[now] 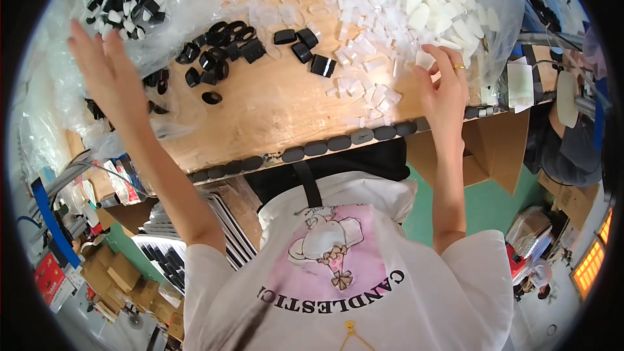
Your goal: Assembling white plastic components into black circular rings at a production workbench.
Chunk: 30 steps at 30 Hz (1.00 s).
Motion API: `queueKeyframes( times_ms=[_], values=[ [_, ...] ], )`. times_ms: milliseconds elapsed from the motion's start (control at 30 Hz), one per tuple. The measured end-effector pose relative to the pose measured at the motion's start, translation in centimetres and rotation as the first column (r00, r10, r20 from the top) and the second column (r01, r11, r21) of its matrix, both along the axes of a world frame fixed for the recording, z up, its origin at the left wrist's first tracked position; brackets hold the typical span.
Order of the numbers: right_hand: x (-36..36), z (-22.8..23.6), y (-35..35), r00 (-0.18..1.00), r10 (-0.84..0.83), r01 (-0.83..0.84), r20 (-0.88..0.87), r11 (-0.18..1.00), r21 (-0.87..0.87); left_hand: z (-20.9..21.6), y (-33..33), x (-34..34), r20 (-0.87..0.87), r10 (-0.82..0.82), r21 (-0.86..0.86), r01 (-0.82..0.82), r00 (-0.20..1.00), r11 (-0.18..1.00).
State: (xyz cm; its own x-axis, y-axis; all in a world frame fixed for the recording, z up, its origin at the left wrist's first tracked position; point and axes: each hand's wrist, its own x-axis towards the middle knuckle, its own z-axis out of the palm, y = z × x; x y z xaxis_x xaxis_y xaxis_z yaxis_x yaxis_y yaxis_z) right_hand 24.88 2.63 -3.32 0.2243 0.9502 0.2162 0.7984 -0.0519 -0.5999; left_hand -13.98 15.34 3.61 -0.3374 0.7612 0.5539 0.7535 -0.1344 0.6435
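Observation:
My left hand (112,71) is raised at the far left with its fingers stretched out and holding nothing. It hovers over clear plastic sheeting, just below a pile of black and white plastic parts (133,0). At the right, my right hand (445,84) has curled fingers, and thumb and forefinger pinch a small white plastic piece (424,60). Around it lie small translucent white strips (374,52) and a heap of cream oval pieces (442,3). Between the hands, black ring-shaped parts (221,45) and several black blocks (302,45) are scattered on the wooden table (273,104).
Dark oval pads (338,143) line the table's front edge. Clear plastic sheeting (52,97) covers the left side. An opened cardboard box (484,153) stands below the table at right. Another person's leg (565,143) shows at the far right. Stacked trays (169,247) sit at lower left.

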Motion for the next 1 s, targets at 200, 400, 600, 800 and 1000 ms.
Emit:
queueKeyframes(
  times_ms=[200,400,600,800,1000],
  values=[
    [1.6,-1.9,1.0,1.0,-0.024,0.024,0.02,1.0,0.006,-5.8,-7.8,11.9,0.069,-0.651,-0.375,0.625,0.756,0.685],
    [1.8,-2.6,1.2,0.999,-0.052,0.052,0.004,0.997,0.062,-7.7,-7.2,13.0,0.121,-0.545,-0.463,0.533,0.829,0.708],
    [2.0,-1.5,1.6,1.0,-0.025,0.025,0.013,0.998,-0.053,-6.3,-7.2,12.9,0.243,-0.53,-0.57,0.562,0.813,0.6],
    [-0.7,2.8,-0.9,0.75,-0.148,0.115,-0.645,0.989,-0.093,-5.7,-10.1,11.1,0.979,-0.056,-0.109,0.742,0.194,0.662],
    [-8.5,5.1,-3.9,0.538,0.114,-0.041,-0.836,0.993,0.108,-6.1,-14.6,12.6,0.966,0.01,0.155,0.611,-0.259,0.776]
  ],
)
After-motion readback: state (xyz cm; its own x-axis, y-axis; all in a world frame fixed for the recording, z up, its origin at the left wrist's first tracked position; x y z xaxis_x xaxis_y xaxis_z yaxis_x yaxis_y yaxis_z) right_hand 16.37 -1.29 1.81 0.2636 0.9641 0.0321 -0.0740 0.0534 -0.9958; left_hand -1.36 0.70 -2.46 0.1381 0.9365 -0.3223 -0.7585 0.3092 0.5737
